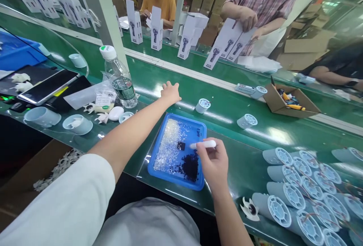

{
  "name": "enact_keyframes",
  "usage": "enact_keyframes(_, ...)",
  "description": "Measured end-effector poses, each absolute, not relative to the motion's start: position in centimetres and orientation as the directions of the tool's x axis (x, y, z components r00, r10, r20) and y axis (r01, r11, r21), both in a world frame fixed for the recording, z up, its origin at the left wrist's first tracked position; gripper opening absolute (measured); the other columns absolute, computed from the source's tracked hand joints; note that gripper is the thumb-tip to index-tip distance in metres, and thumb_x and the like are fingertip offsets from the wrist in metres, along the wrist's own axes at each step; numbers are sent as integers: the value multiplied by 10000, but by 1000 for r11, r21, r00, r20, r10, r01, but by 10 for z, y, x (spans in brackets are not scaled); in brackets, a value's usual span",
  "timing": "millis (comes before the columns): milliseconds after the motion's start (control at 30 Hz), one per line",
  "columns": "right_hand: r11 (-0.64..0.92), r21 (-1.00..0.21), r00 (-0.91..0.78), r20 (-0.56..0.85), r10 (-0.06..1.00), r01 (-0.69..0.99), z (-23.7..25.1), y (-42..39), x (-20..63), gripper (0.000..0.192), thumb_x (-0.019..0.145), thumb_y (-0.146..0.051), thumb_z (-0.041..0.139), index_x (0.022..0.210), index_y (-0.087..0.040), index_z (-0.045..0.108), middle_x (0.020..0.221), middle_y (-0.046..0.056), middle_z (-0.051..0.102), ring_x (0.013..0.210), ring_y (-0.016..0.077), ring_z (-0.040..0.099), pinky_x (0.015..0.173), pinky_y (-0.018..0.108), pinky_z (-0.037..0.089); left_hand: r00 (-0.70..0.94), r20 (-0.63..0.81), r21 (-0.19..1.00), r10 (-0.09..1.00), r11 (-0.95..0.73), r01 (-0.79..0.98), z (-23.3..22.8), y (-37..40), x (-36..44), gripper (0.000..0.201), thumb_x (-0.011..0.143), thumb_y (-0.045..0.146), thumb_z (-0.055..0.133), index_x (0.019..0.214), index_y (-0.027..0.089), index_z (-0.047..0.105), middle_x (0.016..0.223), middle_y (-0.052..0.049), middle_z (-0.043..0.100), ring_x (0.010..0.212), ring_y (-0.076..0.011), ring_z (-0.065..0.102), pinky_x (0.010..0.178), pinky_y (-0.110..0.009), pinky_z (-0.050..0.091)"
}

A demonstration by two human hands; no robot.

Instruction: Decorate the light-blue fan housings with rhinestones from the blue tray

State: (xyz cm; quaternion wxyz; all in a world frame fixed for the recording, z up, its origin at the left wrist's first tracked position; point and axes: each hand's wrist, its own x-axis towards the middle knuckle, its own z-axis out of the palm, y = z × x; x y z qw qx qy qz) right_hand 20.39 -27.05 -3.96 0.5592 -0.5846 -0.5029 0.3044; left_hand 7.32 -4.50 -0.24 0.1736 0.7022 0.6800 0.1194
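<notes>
My left hand (170, 92) reaches forward over the green surface, fingers apart, with nothing visible in it. Just to its right a light-blue cylindrical housing (202, 106) stands on the green surface. My right hand (214, 164) is closed around a white pen-shaped tool (208, 144), its tip pointing left over a blue tray (177, 184). Small clear pieces (166, 147) fill the tray's left side. A heap of tiny black pieces (190, 167) lies at its lower right, and a small black square (180, 146) sits near the middle.
Many light-blue housings (279, 210) with wires lie at right, beside a white fan blade (250, 209). A water bottle (121, 79) and a phone (48, 87) are at left. Behind stand white boxes (185, 38), a cardboard box (295, 104) of tools and co-workers (252, 15).
</notes>
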Motion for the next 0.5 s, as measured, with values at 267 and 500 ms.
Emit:
enact_keyframes(267, 156, -968, 53, 170, 984, 195, -57, -277, 199, 127, 931, -356, 509, 955, -232, 497, 810, -4, 620, 600, 119, 612, 578, 259, 526, 135, -65, 429, 989, -94, 898, -11, -58, 67, 602, 831, 453, 515, 1358, 172, 444, 1380, -203, 399, 1271, -390, 376, 984, -459, 358)
enact_keyframes(500, 158, -945, -31, 156, 987, 287, -64, -278, 202, 104, 940, -332, 507, 962, -231, 495, 807, -2, 620, 616, 126, 596, 596, 265, 504, 298, 35, 567, 954, -264, 780, 29, -125, 35, 286, 833, 385, 504, 967, 190, 665, 971, -107, 669, 906, -258, 600, 810, -383, 443)
